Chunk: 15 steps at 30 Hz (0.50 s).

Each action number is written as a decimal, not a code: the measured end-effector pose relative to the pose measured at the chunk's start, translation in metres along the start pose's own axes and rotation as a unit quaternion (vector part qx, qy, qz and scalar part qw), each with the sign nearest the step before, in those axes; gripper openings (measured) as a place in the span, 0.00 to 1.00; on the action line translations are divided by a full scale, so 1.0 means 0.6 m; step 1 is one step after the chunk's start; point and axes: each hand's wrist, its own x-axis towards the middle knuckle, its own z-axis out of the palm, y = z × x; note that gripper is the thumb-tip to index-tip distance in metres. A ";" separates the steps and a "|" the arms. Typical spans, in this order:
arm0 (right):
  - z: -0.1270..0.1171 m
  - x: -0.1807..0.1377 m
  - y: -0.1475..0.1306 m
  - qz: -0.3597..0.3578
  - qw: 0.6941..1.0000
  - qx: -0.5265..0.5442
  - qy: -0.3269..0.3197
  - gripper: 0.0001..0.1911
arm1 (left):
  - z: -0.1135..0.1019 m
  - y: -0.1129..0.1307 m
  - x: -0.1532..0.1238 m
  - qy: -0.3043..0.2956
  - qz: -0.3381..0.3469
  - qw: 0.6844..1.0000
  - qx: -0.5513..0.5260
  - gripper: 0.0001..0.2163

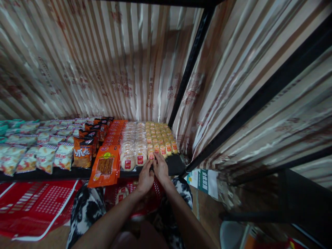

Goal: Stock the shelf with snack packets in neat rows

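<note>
Small yellow packaged cakes [163, 149] with red labels stand in tight rows at the right end of a low black shelf [175, 165]. My left hand [146, 178] is at the lower edge of a front yellow packaged cake [150, 153], its fingers bent together. Close beside it, my right hand [160, 168] has its fingertips against the same front packs, with the fingers curled. Both hands nearly touch each other and partly cover what lies between them. Left of the yellow rows are clear packs of round pale biscuits [128, 162] with red labels.
Orange snack bags [105, 166], brown-orange bags [82, 152] and pale snack bags [46, 157] line the shelf leftward. A red basket [38, 204] stands below left; another red basket [110, 195] with packs sits between my knees. Black posts [192, 65] and striped sheeting [103, 62] enclose the shelf.
</note>
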 end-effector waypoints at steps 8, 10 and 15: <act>0.003 0.000 0.002 -0.014 1.000 -0.018 -0.015 0.23 | 0.000 0.002 0.000 -0.006 0.006 1.000 0.013 0.26; 0.003 -0.001 0.003 -0.012 0.999 -0.026 -0.025 0.24 | 0.001 0.000 0.001 -0.010 -0.006 1.000 -0.002 0.26; 0.000 -0.009 0.001 -0.017 1.000 -0.018 -0.019 0.25 | 0.002 -0.001 0.002 -0.012 -0.011 1.000 -0.007 0.24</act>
